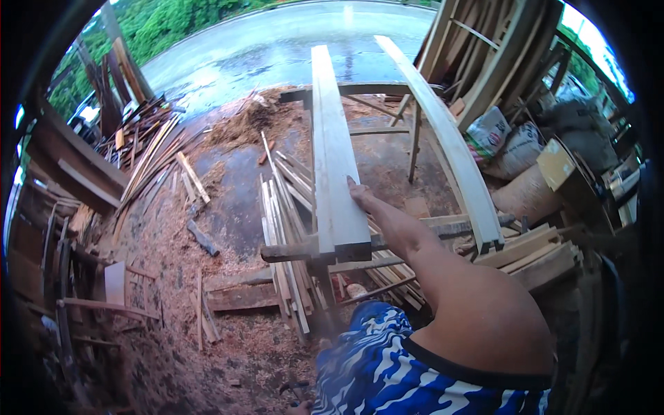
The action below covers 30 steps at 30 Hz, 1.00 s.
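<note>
A long pale wooden beam (333,149) lies lengthwise across two rough wooden supports in front of me. My right arm reaches forward, and my right hand (357,192) grips the beam's right edge; some of its fingers are hidden. At the lower edge of the view, my left hand (300,409) shows only in part, low beside my body. It is closed around a small dark-headed hammer (294,388), whose handle is mostly out of sight. A second pale beam (453,142), slightly curved, rests on the same supports to the right, apart from my hands.
The near support (290,250) runs crosswise under the beams; the far crosspiece (373,89) carries their other ends. Thin wood strips (282,242) lean below. Shavings (242,128) cover the ground. Filled sacks (519,146) and upright planks (470,48) stand right, scrap wood (149,152) left.
</note>
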Motion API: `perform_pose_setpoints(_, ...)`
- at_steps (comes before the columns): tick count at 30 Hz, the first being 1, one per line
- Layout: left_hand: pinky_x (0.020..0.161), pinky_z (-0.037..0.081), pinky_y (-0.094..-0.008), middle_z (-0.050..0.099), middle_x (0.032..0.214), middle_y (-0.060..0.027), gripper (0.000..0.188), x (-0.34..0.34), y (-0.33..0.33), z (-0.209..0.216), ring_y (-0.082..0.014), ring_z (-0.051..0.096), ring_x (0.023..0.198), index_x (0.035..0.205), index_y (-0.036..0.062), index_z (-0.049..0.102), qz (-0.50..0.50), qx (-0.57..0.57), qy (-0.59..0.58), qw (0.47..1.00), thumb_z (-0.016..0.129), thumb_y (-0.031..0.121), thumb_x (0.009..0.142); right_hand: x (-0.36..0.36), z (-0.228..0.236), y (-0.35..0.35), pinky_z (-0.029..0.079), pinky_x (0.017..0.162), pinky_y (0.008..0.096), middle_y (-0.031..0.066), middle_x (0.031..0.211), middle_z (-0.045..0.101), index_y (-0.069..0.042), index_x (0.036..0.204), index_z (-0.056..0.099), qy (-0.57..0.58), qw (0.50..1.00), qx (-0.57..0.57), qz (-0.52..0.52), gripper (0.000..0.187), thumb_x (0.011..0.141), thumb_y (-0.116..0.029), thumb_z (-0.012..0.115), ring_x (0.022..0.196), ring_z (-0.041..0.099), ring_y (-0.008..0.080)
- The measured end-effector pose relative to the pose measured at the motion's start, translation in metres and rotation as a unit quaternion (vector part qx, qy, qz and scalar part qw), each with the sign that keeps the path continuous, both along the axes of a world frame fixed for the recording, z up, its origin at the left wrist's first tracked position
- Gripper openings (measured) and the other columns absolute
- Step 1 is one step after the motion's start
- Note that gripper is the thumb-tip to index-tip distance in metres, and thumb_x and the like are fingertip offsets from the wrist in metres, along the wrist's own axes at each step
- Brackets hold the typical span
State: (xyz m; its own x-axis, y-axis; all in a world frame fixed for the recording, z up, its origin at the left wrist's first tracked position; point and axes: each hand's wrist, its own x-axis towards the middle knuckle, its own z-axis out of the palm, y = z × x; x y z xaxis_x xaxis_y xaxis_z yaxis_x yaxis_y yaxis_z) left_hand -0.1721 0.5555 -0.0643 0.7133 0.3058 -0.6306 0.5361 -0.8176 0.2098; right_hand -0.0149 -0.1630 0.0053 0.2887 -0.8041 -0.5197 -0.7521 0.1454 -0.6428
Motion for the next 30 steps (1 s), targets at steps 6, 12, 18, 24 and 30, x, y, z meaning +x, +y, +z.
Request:
perform_pose_setpoints(6,0.06,0.052,-0.0432,0.07,0.069,-0.014,0.037,0.059,0.036,0.037,-0.026,0.067,0.06,0.075,-0.0059,0.067,-0.078,-0.064,-0.082,0.992,0.088,0.019,0.058,-0.051,0.001,0.096,0.039,0.116,0.0427,0.0244,0.148,0.053,0.002,0.141,0.057,-0.026,0.999,0.025,-0.006,0.098,0.094,-0.081,0.032,0.139,0.05,0.034)
perform_pose_setpoints(12,0.059,0.051,-0.0394,0.068,0.068,-0.0102,0.026,0.107,0.082,0.02,-0.0238,0.064,0.059,0.076,-0.0044,0.066,-0.106,-0.274,-0.105,0.95,0.084,0.011,0.063,-0.085,-0.07,0.163,0.039,0.116,0.0466,0.0292,0.149,0.049,0.006,0.15,0.041,0.022,0.998,0.007,-0.06,0.106,0.09,-0.082,0.039,0.139,0.049,0.0406)
perform_pose_setpoints(18,0.059,0.051,-0.0376,0.068,0.07,-0.008,0.025,0.107,0.067,0.086,-0.0212,0.062,0.059,0.077,-0.0037,0.066,-0.171,-0.234,-0.115,0.95,0.082,0.01,0.064,-0.125,-0.12,0.21,0.036,0.117,0.0493,0.0334,0.149,0.046,0.008,0.153,0.03,0.009,0.993,-0.026,-0.113,0.11,0.089,-0.08,0.045,0.138,0.047,0.0454)
perform_pose_setpoints(24,0.062,0.052,-0.0394,0.068,0.069,-0.0086,0.034,0.114,0.056,0.07,-0.0197,0.064,0.062,0.082,-0.0019,0.069,-0.24,-0.175,-0.122,0.947,0.087,0.02,0.062,-0.185,-0.115,0.274,0.041,0.111,0.0492,0.0325,0.143,0.051,0.003,0.149,0.039,-0.055,0.989,-0.053,-0.124,0.092,0.093,-0.07,0.05,0.133,0.05,0.0469)
perform_pose_setpoints(30,0.063,0.052,-0.0371,0.068,0.07,-0.0078,0.031,0.121,-0.04,0.101,-0.0186,0.064,0.064,0.085,-0.0015,0.069,-0.324,-0.283,-0.151,0.89,0.085,0.02,0.068,-0.281,-0.089,0.315,0.042,0.11,0.0473,0.0311,0.144,0.051,0.001,0.147,0.043,0.01,0.997,0.005,-0.076,0.087,0.093,-0.066,0.054,0.134,0.05,0.0429)
